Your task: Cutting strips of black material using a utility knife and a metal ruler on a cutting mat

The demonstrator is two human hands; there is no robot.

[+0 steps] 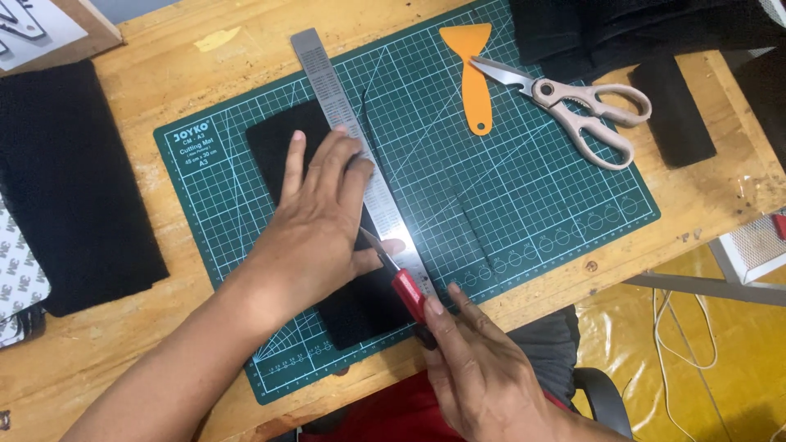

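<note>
I am pressing my left hand (319, 217) flat (fingers spread) on the steel ruler (360, 147) over black fabric (282, 143) on the cutting mat (524, 188), my right hand (475, 360) gripping the red utility knife (401, 282) along the ruler's edge.

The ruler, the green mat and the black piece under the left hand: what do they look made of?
The ruler looks like brushed steel: grey, dull sheen, fine graduations. The green mat looks like matte rubbery plastic with a printed white grid. The black piece looks like soft felt or foam sheet, matte and light-absorbing; which one is unclear. The left hand presses the ruler onto it.
</note>
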